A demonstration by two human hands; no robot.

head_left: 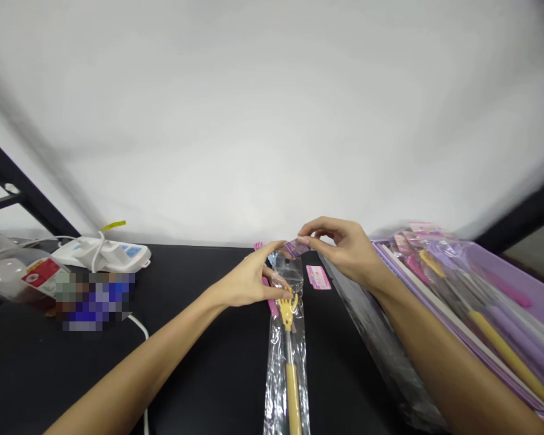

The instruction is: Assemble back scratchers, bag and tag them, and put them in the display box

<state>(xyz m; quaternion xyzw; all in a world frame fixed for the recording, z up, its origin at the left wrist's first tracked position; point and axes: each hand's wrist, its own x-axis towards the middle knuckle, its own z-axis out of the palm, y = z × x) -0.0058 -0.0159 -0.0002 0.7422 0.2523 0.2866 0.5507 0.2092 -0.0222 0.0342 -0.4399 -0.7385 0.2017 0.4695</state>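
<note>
A yellow back scratcher [291,386] with a hand-shaped head and a metal rod lies lengthwise inside a clear plastic bag [274,362] on the black table. My left hand [249,278] grips the bag's upper end, its thumb by the yellow head and its index finger near the top opening. Between the thumb and fingertips of my right hand [338,244] is a small purple printed card [297,248], held at the mouth of the bag. A pink printed card [318,277] lies flat just right of the bag. Pink and blue pieces show partly behind my left hand.
At right stands a purple bin [494,266] with several bagged back scratchers; clear plastic bags [372,326] lie along its left side. On the left are a white power strip [122,257], its cable, and a plastic-wrapped package [18,272]. A white wall rises behind the black table [199,362].
</note>
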